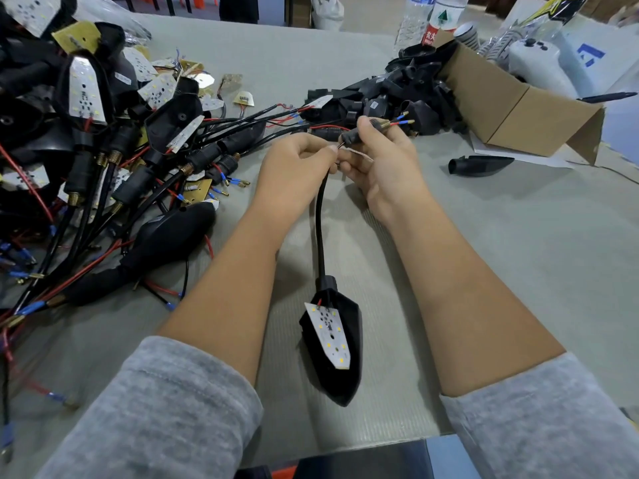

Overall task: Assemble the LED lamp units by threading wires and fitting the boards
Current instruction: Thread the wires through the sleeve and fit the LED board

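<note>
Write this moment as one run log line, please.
left hand: pinches cable | right hand: holds connector | lamp head: hangs from cable, board fitted

table cover (518, 257): grey ribbed matt fabric | lamp housing (349, 375): matt black plastic | LED board (330, 335): smooth white face | cable (320, 229): black, slight sheen | box (511, 108): plain brown cardboard | sleeves (162, 406): grey fleecy cloth | connector tips (408, 122): brass-coloured metal

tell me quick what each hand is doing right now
Left hand: pinches the top of the black cable.
Right hand: grips the black connector sleeve, wire ends sticking out.
</note>
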